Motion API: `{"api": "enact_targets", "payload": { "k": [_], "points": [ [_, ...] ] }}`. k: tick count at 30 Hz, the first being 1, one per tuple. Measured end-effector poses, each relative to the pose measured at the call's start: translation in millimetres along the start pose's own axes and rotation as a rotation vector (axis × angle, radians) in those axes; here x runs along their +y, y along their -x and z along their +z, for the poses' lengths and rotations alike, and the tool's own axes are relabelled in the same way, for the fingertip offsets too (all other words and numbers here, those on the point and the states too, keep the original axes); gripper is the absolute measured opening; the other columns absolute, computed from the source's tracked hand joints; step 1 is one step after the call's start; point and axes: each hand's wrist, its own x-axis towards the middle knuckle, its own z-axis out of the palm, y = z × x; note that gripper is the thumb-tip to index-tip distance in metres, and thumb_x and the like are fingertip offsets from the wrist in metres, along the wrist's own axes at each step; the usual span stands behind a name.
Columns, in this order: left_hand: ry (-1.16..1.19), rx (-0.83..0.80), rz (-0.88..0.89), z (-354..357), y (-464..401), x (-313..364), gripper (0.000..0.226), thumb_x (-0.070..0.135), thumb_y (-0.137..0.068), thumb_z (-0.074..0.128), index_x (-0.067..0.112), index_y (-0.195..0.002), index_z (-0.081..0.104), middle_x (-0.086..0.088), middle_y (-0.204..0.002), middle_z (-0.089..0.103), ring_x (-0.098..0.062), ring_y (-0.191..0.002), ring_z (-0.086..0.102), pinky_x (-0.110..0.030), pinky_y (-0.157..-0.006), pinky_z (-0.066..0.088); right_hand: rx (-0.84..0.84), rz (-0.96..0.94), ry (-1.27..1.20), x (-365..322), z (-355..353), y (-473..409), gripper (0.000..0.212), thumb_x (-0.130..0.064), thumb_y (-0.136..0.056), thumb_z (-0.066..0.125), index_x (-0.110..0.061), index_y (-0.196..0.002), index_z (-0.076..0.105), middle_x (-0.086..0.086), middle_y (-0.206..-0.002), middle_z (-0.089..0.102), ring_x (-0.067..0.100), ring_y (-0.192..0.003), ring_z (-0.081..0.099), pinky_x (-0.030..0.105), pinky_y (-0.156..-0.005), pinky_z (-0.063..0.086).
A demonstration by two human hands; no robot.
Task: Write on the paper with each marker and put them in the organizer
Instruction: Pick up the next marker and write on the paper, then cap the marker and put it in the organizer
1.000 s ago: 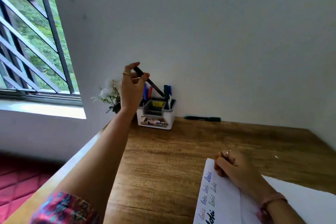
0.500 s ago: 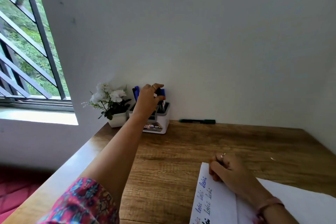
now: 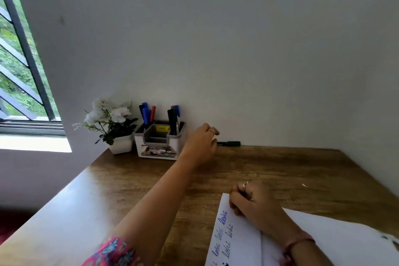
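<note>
One marker (image 3: 229, 143) lies at 12 o'clock; my left hand (image 3: 200, 143), fingers loose, should pinch mid-barrel. Right hand (image 3: 251, 202), curled, pins paper (image 3: 235, 242).

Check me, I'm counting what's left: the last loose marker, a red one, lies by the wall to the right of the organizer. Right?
Not quite. The loose marker is dark green, not red, as the head view shows. It does lie on the table by the wall, right of the organizer.
</note>
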Motion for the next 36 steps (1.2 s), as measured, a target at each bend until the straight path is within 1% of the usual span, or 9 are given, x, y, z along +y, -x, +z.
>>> {"api": "enact_targets", "payload": {
  "k": [3,6,13,17,21,25,29,33,36],
  "points": [
    [0.039,-0.096,-0.139,27.5,-5.5,-3.0,0.038,0.020,-0.093,0.049,0.011,-0.130,0.051,-0.008,-0.130,0.047,-0.025,-0.119,0.049,-0.037,-0.102,0.041,-0.002,-0.009,-0.015,2.3,-2.0,0.8,0.025,-0.018,-0.087,0.054,-0.012,-0.064,0.060,0.004,-0.060,0.063,0.007,-0.056,0.059,0.019,-0.057,0.049],
    [-0.079,-0.191,-0.224,39.3,-9.9,-10.7,0.042,0.027,-0.096,0.045,0.008,-0.134,0.044,-0.011,-0.134,0.044,-0.028,-0.122,0.044,-0.041,-0.100,0.039,0.002,-0.003,-0.026,3.4,-5.0,0.5,0.024,-0.019,-0.085,0.055,-0.013,-0.062,0.060,0.004,-0.059,0.063,0.009,-0.056,0.060,0.023,-0.058,0.050],
    [-0.305,-0.318,-0.224,39.6,-16.2,-6.7,0.046,0.037,-0.097,0.040,0.005,-0.130,0.047,-0.018,-0.132,0.037,-0.033,-0.122,0.038,-0.045,-0.099,0.040,-0.019,0.015,-0.028,4.8,-8.2,-0.7,0.023,-0.020,-0.086,0.054,-0.016,-0.065,0.060,0.000,-0.060,0.062,0.006,-0.056,0.059,0.019,-0.058,0.048],
    [-0.255,-0.335,-0.249,27.7,-5.6,-6.5,0.041,0.037,-0.095,0.043,0.008,-0.123,0.053,-0.016,-0.126,0.042,-0.031,-0.118,0.041,-0.042,-0.095,0.042,-0.023,0.027,-0.023,6.6,-8.2,-0.8,0.021,-0.019,-0.087,0.053,-0.010,-0.070,0.062,0.001,-0.063,0.063,0.004,-0.056,0.058,0.015,-0.057,0.048],
    [0.097,-0.264,-0.318,4.5,17.1,-0.7,0.027,0.032,-0.091,0.058,0.010,-0.106,0.062,-0.008,-0.108,0.061,-0.019,-0.095,0.057,-0.031,-0.084,0.050,-0.017,0.011,-0.041,5.8,-8.9,-0.9,0.023,-0.015,-0.089,0.053,0.001,-0.074,0.062,0.005,-0.064,0.064,0.003,-0.054,0.057,0.014,-0.056,0.047],
    [0.516,-0.030,-0.450,-29.9,45.3,9.2,0.019,0.027,-0.088,0.064,0.015,-0.101,0.061,0.006,-0.089,0.062,-0.006,-0.081,0.058,-0.014,-0.068,0.044,-0.003,-0.001,-0.005,5.7,-9.6,-0.4,0.024,-0.017,-0.090,0.053,0.000,-0.076,0.063,0.002,-0.063,0.063,-0.001,-0.052,0.056,0.010,-0.055,0.045],
    [0.884,0.229,-0.610,-61.6,71.4,15.5,0.034,0.033,-0.077,0.075,0.013,-0.104,0.067,0.004,-0.088,0.070,-0.009,-0.082,0.066,-0.023,-0.075,0.054,0.018,0.001,0.034,6.1,-8.9,0.6,0.024,-0.021,-0.090,0.054,-0.007,-0.074,0.065,-0.002,-0.063,0.065,-0.003,-0.051,0.057,0.010,-0.054,0.045],
    [1.085,0.302,-0.578,-90.5,101.1,25.8,0.031,0.031,-0.077,0.075,0.012,-0.102,0.070,0.004,-0.083,0.070,-0.007,-0.076,0.062,-0.021,-0.069,0.048,0.033,-0.010,0.060,3.1,-8.2,0.9,0.023,-0.021,-0.089,0.057,-0.009,-0.072,0.065,-0.001,-0.061,0.066,-0.001,-0.050,0.057,0.019,-0.057,0.048],
    [1.113,0.316,-0.531,-102.1,120.9,33.0,0.031,0.031,-0.077,0.075,0.011,-0.101,0.071,0.001,-0.086,0.071,-0.007,-0.080,0.064,-0.024,-0.075,0.050,0.038,-0.019,0.071,-2.4,-4.9,3.6,0.019,-0.024,-0.089,0.059,-0.014,-0.074,0.066,0.001,-0.064,0.067,0.004,-0.054,0.059,0.020,-0.058,0.047]
  ]
}}
